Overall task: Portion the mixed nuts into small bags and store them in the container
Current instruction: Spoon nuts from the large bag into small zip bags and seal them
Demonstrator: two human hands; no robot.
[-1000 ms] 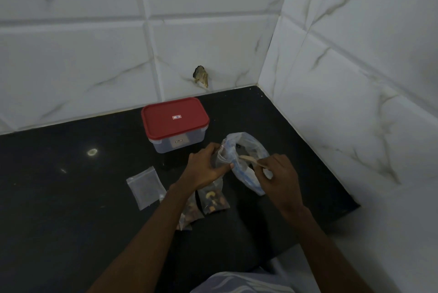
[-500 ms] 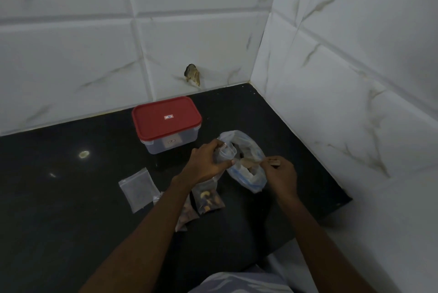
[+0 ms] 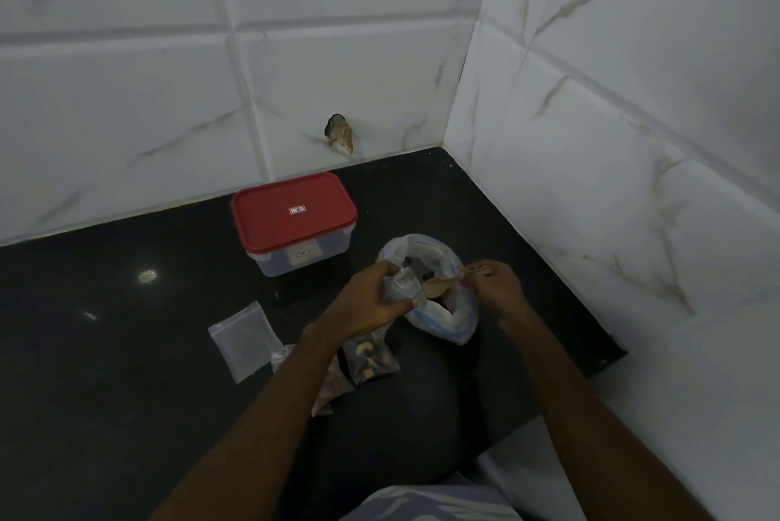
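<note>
My left hand (image 3: 366,301) grips a small clear bag (image 3: 402,287) with its mouth held open. My right hand (image 3: 494,282) pinches the handle of a wooden spoon (image 3: 439,286), whose bowl sits at the small bag's mouth, above the big white bag of mixed nuts (image 3: 443,309). One filled small bag (image 3: 371,358) lies just below my left hand, and another filled bag (image 3: 331,387) is partly hidden under my left forearm. An empty small bag (image 3: 242,341) lies to the left. The clear container with a red lid (image 3: 293,219) stands closed behind them.
The black countertop (image 3: 126,373) ends at tiled walls behind and to the right, meeting in a corner. Its front edge runs diagonally at lower right. A chipped hole (image 3: 339,134) shows in the back wall tile.
My right hand lifted the spoon out of the big bag and brought its bowl left to the small bag's mouth. My left hand kept hold of the small bag.
</note>
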